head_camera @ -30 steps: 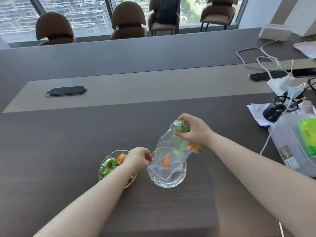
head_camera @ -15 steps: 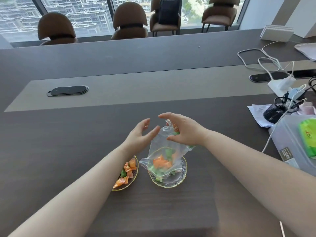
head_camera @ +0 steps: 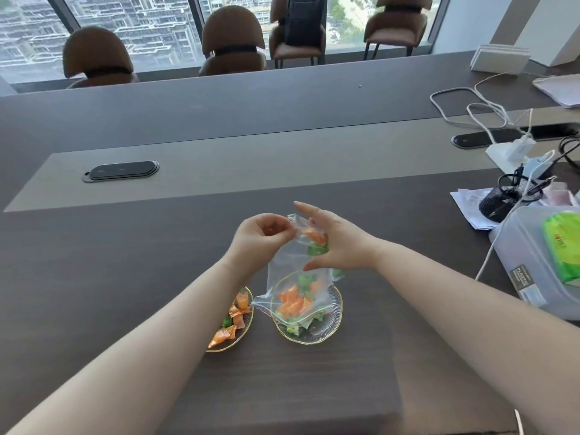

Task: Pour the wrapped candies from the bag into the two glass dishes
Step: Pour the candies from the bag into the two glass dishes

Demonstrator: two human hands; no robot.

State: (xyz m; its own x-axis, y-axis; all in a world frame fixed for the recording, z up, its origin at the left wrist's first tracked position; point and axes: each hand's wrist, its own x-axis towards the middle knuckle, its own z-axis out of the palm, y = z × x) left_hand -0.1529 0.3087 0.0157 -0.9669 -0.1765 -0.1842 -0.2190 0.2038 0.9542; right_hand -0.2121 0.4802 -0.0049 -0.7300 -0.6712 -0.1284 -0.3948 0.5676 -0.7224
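Note:
A clear plastic bag (head_camera: 285, 271) hangs mouth-down over the right glass dish (head_camera: 333, 321), with orange and green wrapped candies (head_camera: 293, 302) piled at its lower end in the dish. My left hand (head_camera: 257, 243) pinches the bag's upper left corner. My right hand (head_camera: 339, 243) holds the upper right side, fingers spread, with a few candies under it inside the bag. The left glass dish (head_camera: 246, 328) holds orange and green candies and is partly hidden by my left forearm.
A clear plastic box (head_camera: 533, 268) with a green packet stands at the right. White cables (head_camera: 470, 102), a charger, a black pen cup (head_camera: 499, 202) and papers lie at the far right. A black table socket (head_camera: 120, 171) sits at the left; chairs stand beyond the table.
My left hand left the bag's lower edge, rose, and closed on the top corner. Candies slid down the bag into the right dish. My right hand loosened from a fist to spread fingers.

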